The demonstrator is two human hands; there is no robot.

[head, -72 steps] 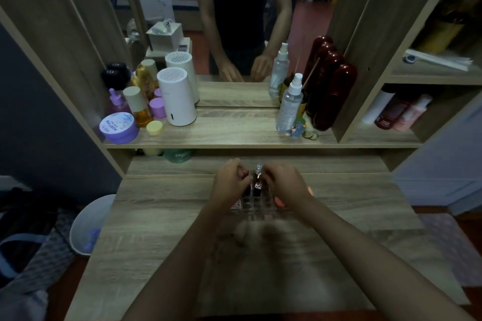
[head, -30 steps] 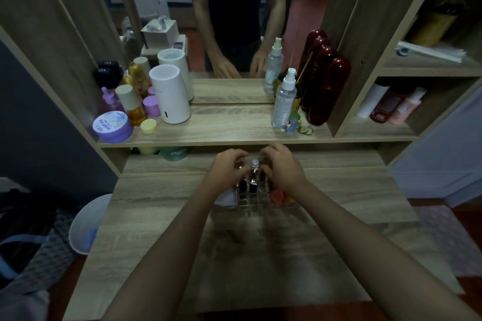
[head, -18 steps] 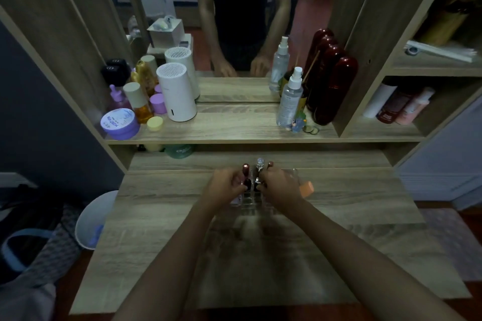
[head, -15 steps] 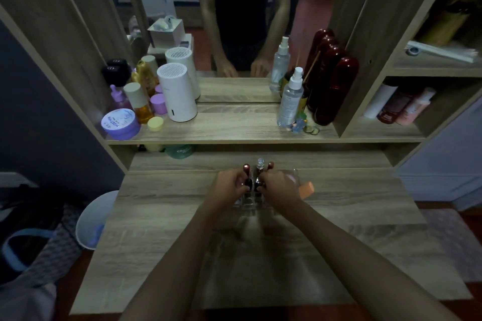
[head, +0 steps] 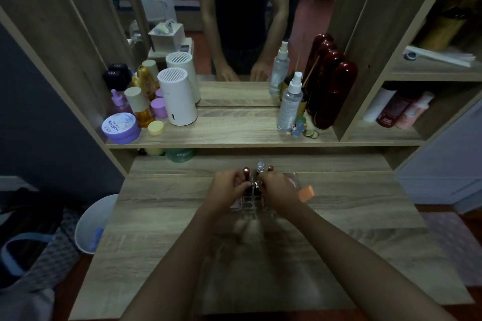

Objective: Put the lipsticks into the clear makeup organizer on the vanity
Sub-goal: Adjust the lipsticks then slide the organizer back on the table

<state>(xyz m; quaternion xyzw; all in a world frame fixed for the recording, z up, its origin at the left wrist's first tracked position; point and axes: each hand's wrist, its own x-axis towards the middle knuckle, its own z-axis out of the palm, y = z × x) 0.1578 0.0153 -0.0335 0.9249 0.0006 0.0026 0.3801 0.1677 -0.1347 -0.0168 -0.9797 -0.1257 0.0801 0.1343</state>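
The clear makeup organizer (head: 250, 202) stands on the wooden vanity top, mostly covered by both hands. Three lipsticks rise from it: a rose one (head: 246, 171) at the left, a clear-capped one (head: 260, 166) in the middle and a reddish one (head: 270, 168) at the right. My left hand (head: 229, 187) curls round the organizer's left side with fingertips at the rose lipstick. My right hand (head: 277, 187) curls round the right side, fingertips at the middle lipstick. Which hand pinches a lipstick is hard to tell.
An orange item (head: 305, 192) lies just right of my right hand. The raised shelf (head: 234, 135) behind carries a white cylinder (head: 177, 96), jars and bottles at the left, a spray bottle (head: 289, 101) and dark red bottles (head: 331, 86) at the right. A white bin (head: 91, 221) sits left of the vanity.
Both hands stay on the organizer with little movement over the last half second. Compared with a second ago, the hands and organizer sit slightly nearer to me and more lipstick tops show.
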